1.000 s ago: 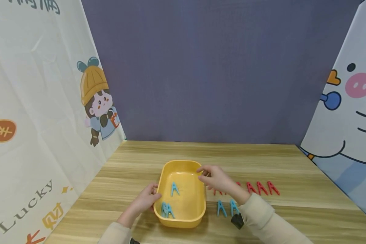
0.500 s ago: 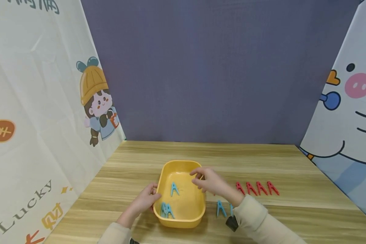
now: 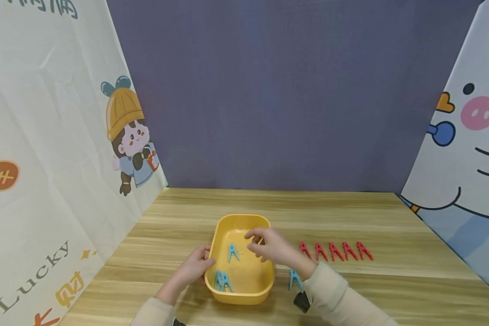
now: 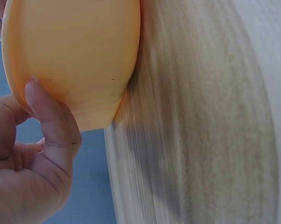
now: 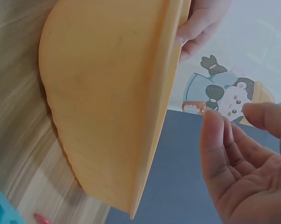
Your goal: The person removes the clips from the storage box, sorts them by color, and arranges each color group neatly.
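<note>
A yellow plastic basin (image 3: 250, 296) stands on the table with several light-blue clothespins lying inside. One blue clothespin (image 3: 233, 252) is in its middle; others (image 3: 223, 280) lie bunched in the near-left corner. My left hand (image 3: 195, 265) grips the basin's left rim, thumb on top and fingers against the outer wall, as the left wrist view shows (image 4: 47, 140). Over the basin's right half hovers my right hand (image 3: 269, 246). Its thumb and loosely bent fingers (image 5: 215, 135) stand apart in the right wrist view, with nothing between them.
Right of the basin, red clothespins (image 3: 336, 251) lie in a row on the wooden table (image 3: 187, 203). Nearer, a blue clothespin (image 3: 295, 279) lies beside the right sleeve (image 3: 330, 290). A dark blue panel (image 3: 261, 99) rises behind the table, with printed cloths (image 3: 65, 136) on both sides.
My right hand has moved left from the basin's right rim to over its inside. More red clothespins show, while the sleeve now covers a second blue one on the table. The left hand stays put.
</note>
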`<action>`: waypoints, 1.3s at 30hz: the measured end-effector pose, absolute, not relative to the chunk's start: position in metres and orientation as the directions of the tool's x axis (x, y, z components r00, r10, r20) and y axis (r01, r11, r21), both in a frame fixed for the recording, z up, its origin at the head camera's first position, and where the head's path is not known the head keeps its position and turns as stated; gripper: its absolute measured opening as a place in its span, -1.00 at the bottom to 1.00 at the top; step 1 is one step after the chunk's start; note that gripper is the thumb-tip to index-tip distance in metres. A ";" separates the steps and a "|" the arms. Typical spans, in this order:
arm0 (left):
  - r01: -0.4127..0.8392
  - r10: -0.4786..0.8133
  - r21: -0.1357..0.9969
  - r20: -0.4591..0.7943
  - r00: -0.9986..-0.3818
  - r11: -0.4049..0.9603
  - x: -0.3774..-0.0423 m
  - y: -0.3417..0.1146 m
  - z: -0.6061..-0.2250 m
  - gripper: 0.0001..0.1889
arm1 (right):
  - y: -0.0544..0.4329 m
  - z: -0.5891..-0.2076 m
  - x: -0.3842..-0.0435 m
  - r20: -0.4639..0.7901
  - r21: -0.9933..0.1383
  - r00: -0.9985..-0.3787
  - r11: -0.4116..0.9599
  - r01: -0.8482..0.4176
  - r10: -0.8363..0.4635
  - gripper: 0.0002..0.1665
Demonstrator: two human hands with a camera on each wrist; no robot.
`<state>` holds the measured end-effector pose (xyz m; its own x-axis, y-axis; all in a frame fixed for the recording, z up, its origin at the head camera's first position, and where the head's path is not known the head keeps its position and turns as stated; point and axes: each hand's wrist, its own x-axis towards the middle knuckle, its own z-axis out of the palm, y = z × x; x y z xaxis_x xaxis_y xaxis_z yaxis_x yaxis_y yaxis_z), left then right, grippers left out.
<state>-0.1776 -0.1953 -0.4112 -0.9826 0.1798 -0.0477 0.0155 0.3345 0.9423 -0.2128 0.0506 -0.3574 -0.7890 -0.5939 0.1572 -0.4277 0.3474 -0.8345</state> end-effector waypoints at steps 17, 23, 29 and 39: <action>0.022 0.181 0.939 -0.044 -0.983 0.344 -0.178 -0.196 -0.411 -0.63 | 0.031 -0.369 -0.207 0.144 -0.837 -0.759 0.330 -0.436 -0.635 -0.75; 0.018 0.207 0.947 -0.052 -0.977 0.321 -0.177 -0.198 -0.409 -0.62 | 0.022 -0.377 -0.206 0.148 -0.838 -0.752 0.323 -0.440 -0.642 -0.78; 0.025 0.219 0.948 -0.048 -0.975 0.318 -0.177 -0.199 -0.410 -0.61 | 0.015 -0.383 -0.204 0.140 -0.842 -0.751 0.322 -0.434 -0.645 -0.78; 0.032 0.183 0.930 -0.038 -0.982 0.367 -0.178 -0.197 -0.412 -0.62 | 0.005 -0.393 -0.202 0.090 -0.849 -0.759 0.348 -0.397 -0.645 -0.77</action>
